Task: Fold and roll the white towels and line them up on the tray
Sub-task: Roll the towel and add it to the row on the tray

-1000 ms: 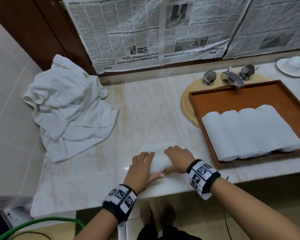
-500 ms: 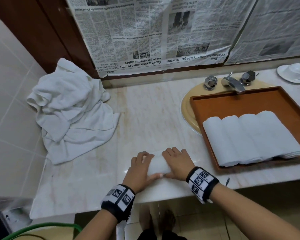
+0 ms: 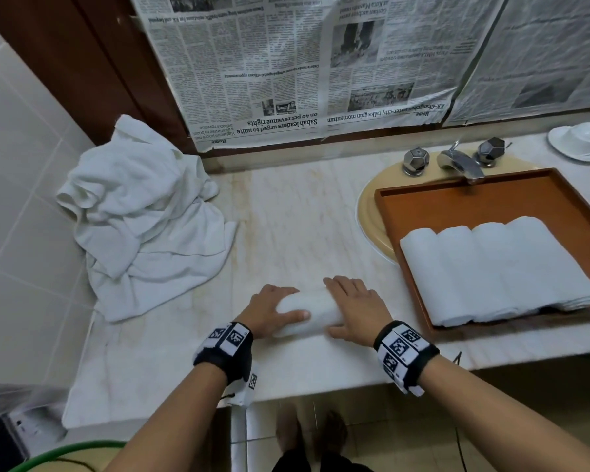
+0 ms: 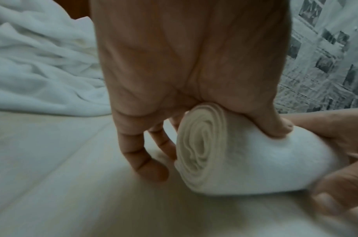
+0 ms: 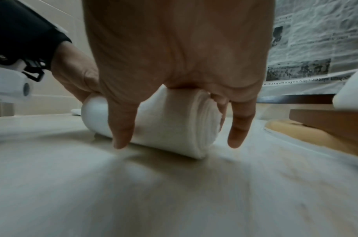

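Observation:
A white towel rolled into a tight cylinder (image 3: 309,313) lies on the marble counter near its front edge. My left hand (image 3: 268,310) cups its left end, thumb across the near side; the left wrist view shows the spiral end of the roll (image 4: 202,147) under that hand (image 4: 184,64). My right hand (image 3: 355,306) covers the right end, thumb in front and fingers behind, as the right wrist view shows over the roll (image 5: 169,125). Several rolled towels (image 3: 491,274) lie side by side on the orange-brown tray (image 3: 474,206).
A heap of loose white towels (image 3: 143,216) sits at the counter's left, against the tiled wall. The tray rests over a beige sink (image 3: 372,206) with a chrome tap (image 3: 460,163). A white cup and saucer (image 3: 583,141) stand far right. Newspaper covers the back wall.
The flat strip of towel seen beyond my hands a second ago has been rolled up; both hands moved slightly away from me with the roll, which is now a full cylinder.

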{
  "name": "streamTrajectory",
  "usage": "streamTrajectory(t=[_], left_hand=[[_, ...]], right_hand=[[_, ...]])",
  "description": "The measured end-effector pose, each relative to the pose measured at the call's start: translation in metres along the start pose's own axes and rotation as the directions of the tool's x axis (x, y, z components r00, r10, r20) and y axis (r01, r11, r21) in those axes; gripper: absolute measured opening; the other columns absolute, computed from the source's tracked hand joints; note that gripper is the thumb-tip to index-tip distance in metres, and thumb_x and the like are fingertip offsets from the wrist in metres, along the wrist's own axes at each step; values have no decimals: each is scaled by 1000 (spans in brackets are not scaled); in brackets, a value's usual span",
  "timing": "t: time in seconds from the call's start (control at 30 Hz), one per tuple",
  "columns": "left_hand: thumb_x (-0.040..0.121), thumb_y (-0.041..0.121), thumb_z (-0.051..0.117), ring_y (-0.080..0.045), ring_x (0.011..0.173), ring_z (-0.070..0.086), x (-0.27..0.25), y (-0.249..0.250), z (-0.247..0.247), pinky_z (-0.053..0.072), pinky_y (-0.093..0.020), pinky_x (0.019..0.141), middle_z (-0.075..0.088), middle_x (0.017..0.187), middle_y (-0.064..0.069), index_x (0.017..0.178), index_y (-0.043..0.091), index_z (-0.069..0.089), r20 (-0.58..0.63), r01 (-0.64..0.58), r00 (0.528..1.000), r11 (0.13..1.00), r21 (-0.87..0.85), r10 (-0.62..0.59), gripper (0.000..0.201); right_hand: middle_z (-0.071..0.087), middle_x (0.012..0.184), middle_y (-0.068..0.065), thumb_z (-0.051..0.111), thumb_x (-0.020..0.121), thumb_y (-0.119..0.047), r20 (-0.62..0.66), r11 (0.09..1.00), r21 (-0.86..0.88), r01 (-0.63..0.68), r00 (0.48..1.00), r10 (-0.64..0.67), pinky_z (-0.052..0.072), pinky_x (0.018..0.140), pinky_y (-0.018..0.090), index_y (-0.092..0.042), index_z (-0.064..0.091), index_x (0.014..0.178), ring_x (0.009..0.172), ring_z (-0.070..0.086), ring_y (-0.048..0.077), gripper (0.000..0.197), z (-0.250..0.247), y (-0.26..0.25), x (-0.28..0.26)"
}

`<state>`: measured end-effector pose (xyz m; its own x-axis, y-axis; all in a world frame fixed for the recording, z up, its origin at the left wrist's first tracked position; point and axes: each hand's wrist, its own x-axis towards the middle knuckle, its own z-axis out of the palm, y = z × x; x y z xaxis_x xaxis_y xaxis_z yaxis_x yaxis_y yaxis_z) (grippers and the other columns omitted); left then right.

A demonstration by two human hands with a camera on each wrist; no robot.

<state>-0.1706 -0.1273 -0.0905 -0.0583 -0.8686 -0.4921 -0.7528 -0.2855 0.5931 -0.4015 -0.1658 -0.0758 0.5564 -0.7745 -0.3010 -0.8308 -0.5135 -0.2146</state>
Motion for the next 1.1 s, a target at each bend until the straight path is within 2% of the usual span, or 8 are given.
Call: streamTrajectory(t=[0.13, 0.3, 0.4, 0.47, 0.67, 0.8, 0.97, 1.1], left_hand=[[86, 63, 61, -16, 116, 49, -11, 8, 4, 35, -27, 96, 50, 126, -1, 142, 47, 39, -167, -50, 986, 990, -129, 28, 63], [73, 65, 73, -20, 122, 39, -24, 5, 13, 43, -42, 102, 24, 145, 8, 143, 56, 28, -126, -99, 986, 991, 90, 110, 84], [75, 45, 76, -25, 121, 40, -31, 12, 20, 48, -45, 97, 25, 145, 10, 146, 48, 28, -149, -58, 984, 970, 234, 95, 86], [76, 41, 74, -27, 118, 45, -34, 12, 27, 46, -43, 98, 29, 144, 6, 147, 43, 31, -157, -66, 982, 971, 231, 104, 83], [66, 49, 71, -21, 116, 50, -46, 10, 42, 44, -38, 102, 39, 133, 7, 142, 38, 41, -94, -144, 983, 980, 136, 157, 82], [64, 45, 83, -11, 114, 49, -52, 19, 49, 38, -23, 95, 44, 128, 9, 138, 34, 48, -75, -184, 978, 976, 112, 193, 82], [62, 57, 86, -4, 110, 49, -46, 35, 52, 32, -11, 86, 50, 120, 13, 130, 38, 54, -22, -297, 954, 951, 88, 300, 78], [65, 56, 85, -8, 113, 49, -41, 41, 57, 35, -19, 91, 49, 121, 11, 131, 37, 53, 7, -330, 944, 939, 98, 331, 76]], right_hand=[[32, 144, -4, 72, 74, -47, 13, 996, 85, -22, 1000, 21, 50, 86, 41, -31, 18, 151, 122, 40, 25, 96, 1, 4, 7], [46, 126, -1, 75, 71, -39, 73, 994, 99, -38, 997, 31, 51, 77, 40, -28, 31, 138, 114, 44, 25, 81, -7, 5, 11], [50, 119, 1, 75, 71, -40, 100, 995, 96, -23, 995, 14, 48, 76, 38, -25, 35, 132, 108, 46, 26, 74, -4, 4, 5], [50, 118, 2, 73, 71, -39, 106, 993, 117, -23, 994, 10, 48, 78, 39, -24, 35, 132, 106, 46, 27, 73, 1, 3, -3], [51, 115, 5, 71, 73, -36, 98, 972, 229, -45, 995, 23, 44, 80, 35, -22, 40, 131, 104, 46, 26, 67, 18, 8, -38], [52, 111, 4, 72, 70, -37, 105, 951, 298, -83, 993, 54, 43, 78, 33, -24, 43, 127, 100, 47, 24, 65, 22, 16, -61], [54, 116, 2, 79, 65, -43, 68, 901, 406, -156, 988, 140, 48, 87, 37, -26, 43, 129, 104, 54, 23, 76, 17, 30, -87], [50, 119, -2, 76, 66, -52, 51, 880, 428, -206, 978, 204, 47, 90, 40, -36, 39, 130, 107, 51, 22, 76, 24, 32, -104]])
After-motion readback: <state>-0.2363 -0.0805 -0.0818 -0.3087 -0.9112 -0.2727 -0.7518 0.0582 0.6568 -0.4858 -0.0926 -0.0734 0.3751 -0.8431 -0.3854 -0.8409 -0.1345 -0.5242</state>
